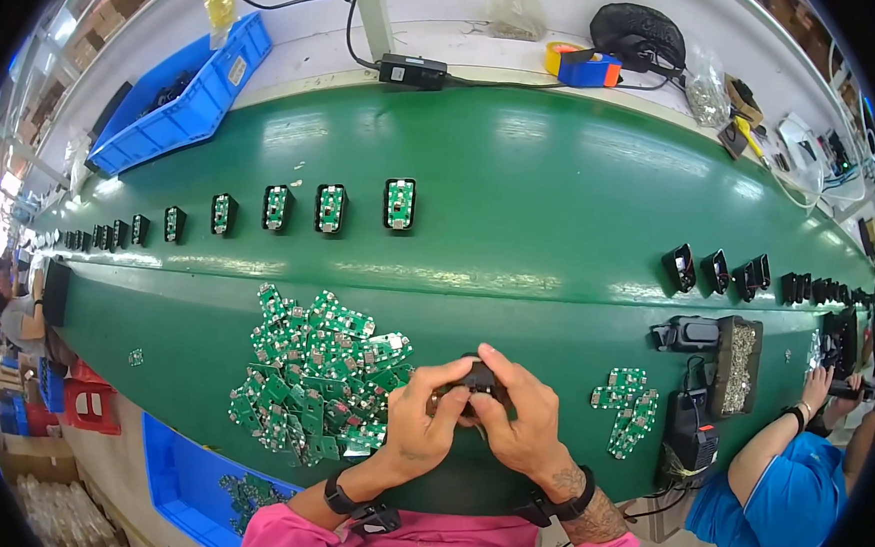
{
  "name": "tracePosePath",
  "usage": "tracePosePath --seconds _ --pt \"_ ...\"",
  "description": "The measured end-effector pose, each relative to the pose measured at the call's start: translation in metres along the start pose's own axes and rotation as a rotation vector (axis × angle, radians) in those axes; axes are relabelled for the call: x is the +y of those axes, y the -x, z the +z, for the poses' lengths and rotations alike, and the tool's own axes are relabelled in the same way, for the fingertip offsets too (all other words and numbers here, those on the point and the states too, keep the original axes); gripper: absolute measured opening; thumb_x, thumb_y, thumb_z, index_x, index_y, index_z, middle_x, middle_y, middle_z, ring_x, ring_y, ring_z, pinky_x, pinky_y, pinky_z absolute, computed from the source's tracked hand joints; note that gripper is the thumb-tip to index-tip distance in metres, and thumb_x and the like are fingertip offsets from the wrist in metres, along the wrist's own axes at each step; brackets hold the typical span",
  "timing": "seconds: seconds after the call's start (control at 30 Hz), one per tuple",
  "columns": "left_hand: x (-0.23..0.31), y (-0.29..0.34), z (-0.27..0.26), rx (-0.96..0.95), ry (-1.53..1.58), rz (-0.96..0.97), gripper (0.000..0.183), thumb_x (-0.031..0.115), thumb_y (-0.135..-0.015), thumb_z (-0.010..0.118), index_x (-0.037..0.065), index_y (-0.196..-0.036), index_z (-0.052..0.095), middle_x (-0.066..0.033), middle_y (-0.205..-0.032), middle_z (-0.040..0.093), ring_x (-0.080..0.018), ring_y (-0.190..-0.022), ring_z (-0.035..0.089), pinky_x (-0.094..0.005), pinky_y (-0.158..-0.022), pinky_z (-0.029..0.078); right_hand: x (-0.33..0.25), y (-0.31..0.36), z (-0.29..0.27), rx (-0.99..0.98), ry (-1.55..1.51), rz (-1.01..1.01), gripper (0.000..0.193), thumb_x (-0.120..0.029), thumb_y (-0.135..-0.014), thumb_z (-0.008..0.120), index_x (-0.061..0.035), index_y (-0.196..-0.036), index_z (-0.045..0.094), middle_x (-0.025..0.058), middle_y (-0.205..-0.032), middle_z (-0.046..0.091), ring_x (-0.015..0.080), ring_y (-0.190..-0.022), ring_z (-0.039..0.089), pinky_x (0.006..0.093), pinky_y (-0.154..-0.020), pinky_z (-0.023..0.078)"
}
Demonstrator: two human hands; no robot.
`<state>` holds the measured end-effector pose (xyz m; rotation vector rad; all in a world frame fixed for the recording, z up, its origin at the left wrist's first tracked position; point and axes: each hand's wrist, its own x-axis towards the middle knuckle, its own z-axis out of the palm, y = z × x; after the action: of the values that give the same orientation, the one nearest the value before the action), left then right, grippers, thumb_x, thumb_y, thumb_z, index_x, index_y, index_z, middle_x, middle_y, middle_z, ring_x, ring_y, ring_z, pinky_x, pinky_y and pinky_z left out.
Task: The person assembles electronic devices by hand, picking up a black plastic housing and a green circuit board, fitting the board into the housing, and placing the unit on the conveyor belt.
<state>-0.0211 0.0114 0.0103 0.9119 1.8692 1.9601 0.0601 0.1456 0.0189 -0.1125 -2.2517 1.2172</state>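
Observation:
Both my hands meet in front of me, close to the table's near edge, around a small black plastic housing. My left hand grips its left side and my right hand its right, with both thumbs pressed on the near part. The fingers cover most of it, so its inside is hidden. Just left of my left hand lies a large heap of green circuit boards. A smaller group of green boards lies to the right of my right hand.
Black housings with green boards stand in a row at left; housings without visible boards line the right. Beyond are a blue bin and tape dispenser. A screw tray and power screwdriver sit right, beside a co-worker.

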Motion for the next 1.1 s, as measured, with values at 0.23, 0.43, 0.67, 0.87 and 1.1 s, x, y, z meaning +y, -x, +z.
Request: tracePosePath --seconds 0.23,0.43,0.67,0.87,1.1 --pt "0.0 -0.022 -0.02 -0.051 0.505 -0.705 0.016 0.016 -0.101 0.047 0.003 -0.108 0.051 -0.0077 -0.09 0.064 -0.0115 -0.067 0.064 -0.0253 -0.054 0.053 -0.005 0.001 -0.01 -0.251 -0.24 0.268 0.079 -0.015 -0.073 0.087 -0.0004 -0.142 0.05 0.0002 -0.064 0.059 0.0064 -0.058 0.055 0.022 -0.056 0.046" --pt "-0.007 -0.02 -0.012 0.004 0.26 -0.644 0.021 0.018 -0.101 0.052 -0.001 -0.109 0.053 -0.0089 -0.077 0.065 -0.0136 -0.06 0.063 -0.0257 -0.051 0.05 -0.008 -0.009 -0.012 -0.163 0.076 0.141 0.067 -0.017 -0.073 0.086 -0.0011 -0.132 0.059 0.0056 -0.075 0.063 0.0139 -0.062 0.059 0.0278 -0.057 0.048" --pt "-0.003 -0.015 -0.005 0.031 -0.158 -0.176 0.04 0.014 -0.098 0.058 -0.006 -0.132 0.046 -0.0164 -0.085 0.069 -0.0163 -0.066 0.067 -0.027 -0.06 0.052 -0.016 -0.02 0.001 -0.102 0.499 0.068 0.057 -0.021 -0.076 0.08 0.0047 -0.12 0.057 0.0186 -0.089 0.067 0.0346 -0.076 0.067 0.0423 -0.066 0.054" --pt "0.004 -0.011 -0.006 -0.005 -0.139 -0.106 0.053 0.011 -0.093 0.064 -0.005 -0.138 0.041 -0.0199 -0.117 0.065 -0.0195 -0.074 0.068 -0.0297 -0.064 0.055 0.039 -0.086 0.019 0.081 0.577 0.265 0.044 -0.026 -0.082 0.076 0.0018 -0.11 0.056 0.0196 -0.091 0.063 0.0387 -0.085 0.062 0.0476 -0.072 0.05" --pt "0.005 -0.009 0.005 -0.075 -0.148 -0.126 0.041 0.005 -0.09 0.064 -0.004 -0.127 0.052 -0.0173 -0.11 0.068 -0.0162 -0.075 0.07 -0.027 -0.067 0.056 0.09 -0.131 0.038 0.226 0.778 0.385 0.047 -0.036 -0.079 0.078 0.001 -0.101 0.059 0.0168 -0.107 0.057 0.0358 -0.102 0.055 0.0486 -0.08 0.047"
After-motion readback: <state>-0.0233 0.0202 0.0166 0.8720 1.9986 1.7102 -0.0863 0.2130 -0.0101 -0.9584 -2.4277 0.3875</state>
